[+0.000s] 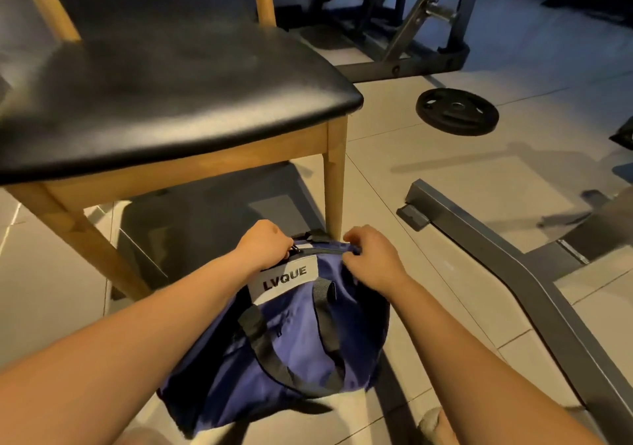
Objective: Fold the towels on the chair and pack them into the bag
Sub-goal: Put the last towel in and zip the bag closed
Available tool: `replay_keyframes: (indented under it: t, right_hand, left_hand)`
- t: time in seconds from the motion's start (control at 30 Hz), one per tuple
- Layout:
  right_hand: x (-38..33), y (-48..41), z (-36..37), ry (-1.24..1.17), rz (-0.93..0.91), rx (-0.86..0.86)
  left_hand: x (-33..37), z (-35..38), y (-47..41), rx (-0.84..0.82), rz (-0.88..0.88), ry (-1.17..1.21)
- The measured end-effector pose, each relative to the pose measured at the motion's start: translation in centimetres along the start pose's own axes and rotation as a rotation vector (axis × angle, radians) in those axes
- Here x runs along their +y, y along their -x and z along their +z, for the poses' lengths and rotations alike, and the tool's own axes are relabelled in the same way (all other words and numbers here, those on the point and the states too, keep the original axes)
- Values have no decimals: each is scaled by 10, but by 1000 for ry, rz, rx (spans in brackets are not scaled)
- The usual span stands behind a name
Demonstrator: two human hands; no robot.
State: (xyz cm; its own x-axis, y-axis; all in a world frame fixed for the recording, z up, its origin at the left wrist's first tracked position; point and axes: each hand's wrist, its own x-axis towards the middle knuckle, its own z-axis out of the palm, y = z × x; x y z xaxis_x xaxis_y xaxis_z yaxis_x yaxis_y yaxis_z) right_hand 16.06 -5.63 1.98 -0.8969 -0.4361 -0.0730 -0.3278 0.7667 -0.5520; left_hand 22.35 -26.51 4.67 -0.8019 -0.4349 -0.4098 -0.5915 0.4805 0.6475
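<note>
Both hands (262, 244) (371, 259) atop the bag (291, 341)

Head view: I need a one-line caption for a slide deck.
Left hand and right hand grip the zippered top of a blue bag on the floor beside a wooden chair.

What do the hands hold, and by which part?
Both hold the blue bag at its top edge: left hand grips one end, right hand pinches the fabric.
</note>
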Motion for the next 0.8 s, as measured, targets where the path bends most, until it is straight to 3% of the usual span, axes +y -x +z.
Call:
replay_keyframes:
  t: [0.07,0.13,0.23,0.47,0.67,0.8]
  right_hand:
    - [-31,0,12,148,-217,-133]
    - [-44,2,24,257,-286,-95]
    - [-38,4,33,302,-298,-8]
    - [-11,-4,19,324,-268,-40]
    - [-3,-10,14,428,-92,-240]
    - [-53,-10,19,236,-224,-217]
  left_hand:
    - [-3,-4,6,-18,-5,58]
    - [-6,-8,12,-33,-10,111]
    - [-12,-11,19,-26,-8,139]
    - [-37,-43,33,105,-131,192]
    - [-61,-84,49,121,-202,266]
    - [-78,-91,58,133,-203,293]
